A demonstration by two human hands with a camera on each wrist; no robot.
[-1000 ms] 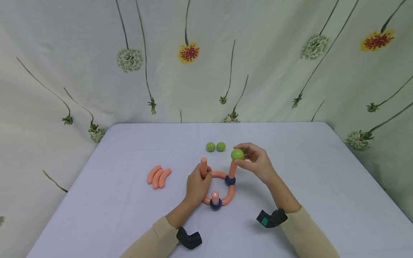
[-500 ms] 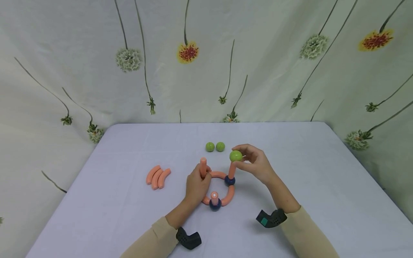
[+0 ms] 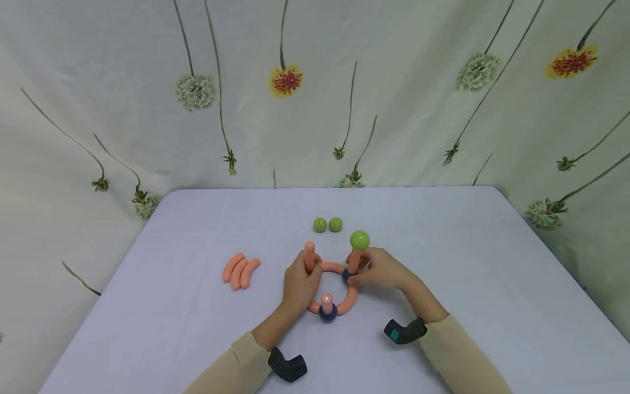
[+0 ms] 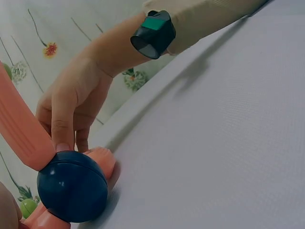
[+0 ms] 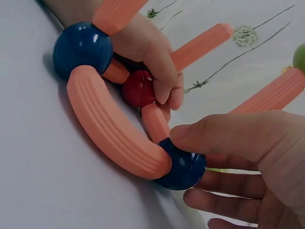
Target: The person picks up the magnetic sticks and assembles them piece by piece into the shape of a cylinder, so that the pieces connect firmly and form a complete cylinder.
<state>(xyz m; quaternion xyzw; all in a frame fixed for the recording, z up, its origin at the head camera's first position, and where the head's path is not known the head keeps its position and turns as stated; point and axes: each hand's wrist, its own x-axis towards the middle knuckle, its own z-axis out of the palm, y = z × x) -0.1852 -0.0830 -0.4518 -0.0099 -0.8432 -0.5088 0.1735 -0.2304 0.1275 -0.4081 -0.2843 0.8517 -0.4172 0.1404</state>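
Note:
An orange ring of curved pieces and ball joints lies on the table, with three orange rods standing on it. My left hand grips the red ball joint under the left rod. My right hand pinches the blue ball joint under the right rod, with my thumb pressed on that joint. A green ball sits on top of this rod. The front rod stands free on another blue ball.
Two more green balls lie just behind the ring. Three loose orange curved pieces lie side by side to the left. The white table ends at a flowered cloth backdrop.
My right hand has set the green ball on top of the right rod, let go of it, and dropped down to the blue joint at the rod's base. The left hand has stayed put.

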